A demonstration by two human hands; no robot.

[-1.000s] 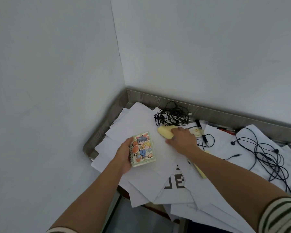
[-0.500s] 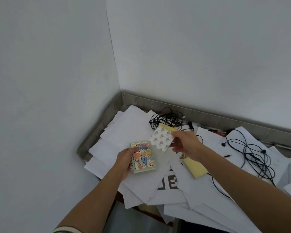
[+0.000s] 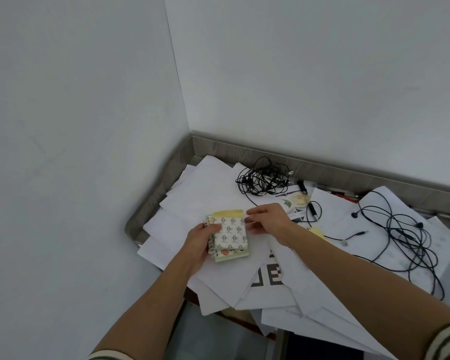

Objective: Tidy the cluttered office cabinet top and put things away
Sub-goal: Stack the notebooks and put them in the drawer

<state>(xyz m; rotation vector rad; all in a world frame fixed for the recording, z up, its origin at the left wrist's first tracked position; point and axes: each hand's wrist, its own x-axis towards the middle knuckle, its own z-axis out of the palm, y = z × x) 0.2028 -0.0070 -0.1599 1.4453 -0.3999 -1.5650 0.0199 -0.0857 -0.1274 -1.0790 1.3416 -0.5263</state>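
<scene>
Left hand in a thumb-over grip, right hand close beside.
</scene>
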